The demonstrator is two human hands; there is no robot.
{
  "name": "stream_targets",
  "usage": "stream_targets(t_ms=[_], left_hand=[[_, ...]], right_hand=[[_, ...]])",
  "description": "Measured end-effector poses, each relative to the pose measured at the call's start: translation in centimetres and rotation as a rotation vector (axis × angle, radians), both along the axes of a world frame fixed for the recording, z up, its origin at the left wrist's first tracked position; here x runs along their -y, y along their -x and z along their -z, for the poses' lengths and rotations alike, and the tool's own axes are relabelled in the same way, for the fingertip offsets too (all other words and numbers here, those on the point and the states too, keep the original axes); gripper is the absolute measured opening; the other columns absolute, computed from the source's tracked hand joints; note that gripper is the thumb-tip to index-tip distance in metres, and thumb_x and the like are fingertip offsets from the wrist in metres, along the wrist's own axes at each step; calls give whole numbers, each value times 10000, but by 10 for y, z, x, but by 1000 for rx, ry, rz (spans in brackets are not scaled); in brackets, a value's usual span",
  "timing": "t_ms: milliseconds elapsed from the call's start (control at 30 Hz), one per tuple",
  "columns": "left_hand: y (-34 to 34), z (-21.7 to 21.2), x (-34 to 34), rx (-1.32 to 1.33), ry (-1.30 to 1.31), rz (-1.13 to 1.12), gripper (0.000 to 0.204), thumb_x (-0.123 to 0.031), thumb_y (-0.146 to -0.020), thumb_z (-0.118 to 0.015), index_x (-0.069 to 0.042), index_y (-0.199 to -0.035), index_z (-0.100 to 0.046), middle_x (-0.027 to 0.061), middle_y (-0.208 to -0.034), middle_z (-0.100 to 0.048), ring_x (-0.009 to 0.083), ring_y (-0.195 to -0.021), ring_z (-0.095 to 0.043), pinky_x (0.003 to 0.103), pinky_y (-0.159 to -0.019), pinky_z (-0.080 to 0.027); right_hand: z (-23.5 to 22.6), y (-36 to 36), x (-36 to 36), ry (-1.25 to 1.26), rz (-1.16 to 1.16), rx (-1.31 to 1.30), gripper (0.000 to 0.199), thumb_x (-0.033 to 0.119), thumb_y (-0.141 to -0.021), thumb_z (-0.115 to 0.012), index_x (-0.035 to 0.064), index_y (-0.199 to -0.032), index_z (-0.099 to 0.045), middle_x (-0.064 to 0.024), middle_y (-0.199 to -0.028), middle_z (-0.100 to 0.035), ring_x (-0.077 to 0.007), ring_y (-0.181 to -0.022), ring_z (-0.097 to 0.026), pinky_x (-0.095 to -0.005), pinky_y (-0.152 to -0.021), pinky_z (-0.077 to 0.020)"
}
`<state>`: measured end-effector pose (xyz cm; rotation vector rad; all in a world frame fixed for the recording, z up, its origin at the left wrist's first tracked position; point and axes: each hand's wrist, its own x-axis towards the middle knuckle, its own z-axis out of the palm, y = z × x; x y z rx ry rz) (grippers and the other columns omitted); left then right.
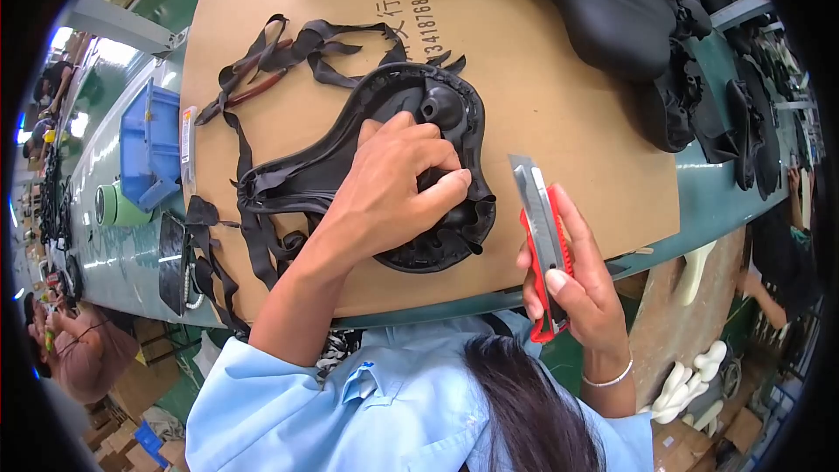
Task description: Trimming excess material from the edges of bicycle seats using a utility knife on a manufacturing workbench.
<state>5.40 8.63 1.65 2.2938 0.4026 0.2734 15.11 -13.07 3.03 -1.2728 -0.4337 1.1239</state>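
Note:
A black bicycle saddle [306,175] lies upside down on the cardboard, its hollow underside facing up and its narrow nose to the left. My left hand [398,175] is closed on it, with the fingers curled down into the hollow, so the fingertips are hidden. Beside the saddle's wide end, my right hand [581,284] grips a red utility knife [549,245]. Its blade is out and points away from me, apart from the saddle. Black cut strips [328,44] lie tangled beyond and to the left of the saddle, partly over a tool with reddish handles [264,86].
Cardboard [559,114] covers the green table. More black saddles [594,17] lie at the far right. At left stand a blue bin [149,153] and a green roll [122,205]. Pale saddle-shaped pieces [690,380] sit low right. Other people [87,345] are at both sides.

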Motion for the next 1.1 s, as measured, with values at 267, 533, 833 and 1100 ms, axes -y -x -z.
stream_targets(t_ms=[267,533,833,1100], left_hand=[[4,0,-2,10,51,44,166,-185,-789,-648,-33,-748,-593,38,-720,-503,202,-758,-421,334,-781,-297],[7,0,-1,44,89,67,139,-160,-796,-641,-36,-751,-599,30,-719,-506,196,-740,-406,336,-747,-299],[8,9,-8,480,640,-112,129,-114,-883,-612,4,-838,-638,4,-775,-510,125,-744,-432,250,-700,-343],[12,-1,-5,518,160,-310,154,-159,-871,-638,-12,-839,-673,35,-873,-554,158,-834,-482,284,-774,-372]], right_hand=[[8,-25,5,0,-342,696,739,59,-891,-581,18,-1503,-168,-193,-1372,-439,-203,-945,-571,-311,-784,-504],[-5,-40,-7,167,-555,746,691,-26,-861,-573,22,-1475,-262,-233,-1341,-496,-333,-943,-604,-362,-884,-482],[-11,17,11,218,-283,843,592,-29,-875,-524,-7,-1431,-323,-260,-1304,-516,-399,-1115,-577,-396,-902,-486],[-9,41,7,303,-107,1071,598,-17,-870,-532,43,-1436,-346,-231,-1140,-588,-396,-826,-625,-410,-703,-521]])
